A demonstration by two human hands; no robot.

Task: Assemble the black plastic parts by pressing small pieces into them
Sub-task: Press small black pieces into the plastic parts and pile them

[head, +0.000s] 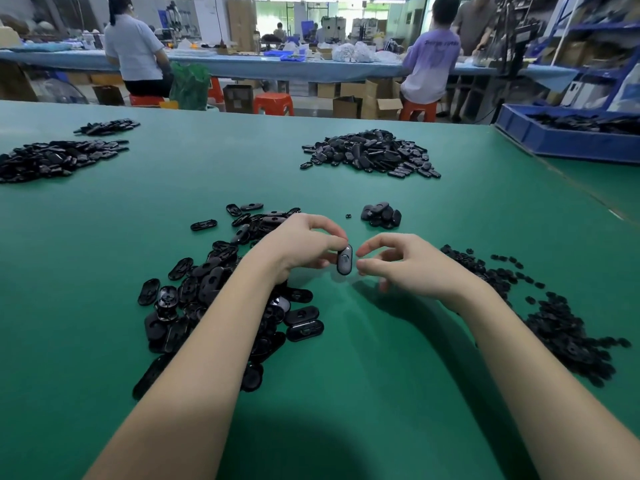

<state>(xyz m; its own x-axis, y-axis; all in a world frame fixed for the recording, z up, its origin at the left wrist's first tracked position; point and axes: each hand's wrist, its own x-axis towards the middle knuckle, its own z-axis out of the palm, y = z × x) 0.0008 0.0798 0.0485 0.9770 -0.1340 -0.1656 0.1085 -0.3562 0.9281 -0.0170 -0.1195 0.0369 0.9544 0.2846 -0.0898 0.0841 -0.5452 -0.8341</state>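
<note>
One black oval part (344, 259) is held upright just above the green worktop (346, 358), between both hands. Whether a small piece is seated in it cannot be made out. The left hand (304, 245) is gripped on its upper end with thumb and forefinger. The right hand (408, 263) is curled just beside it, fingertips near its edge; contact is unclear. The unassembled pile (214, 299) is partly hidden under the left forearm. Small pieces (561, 327) are heaped at right.
</note>
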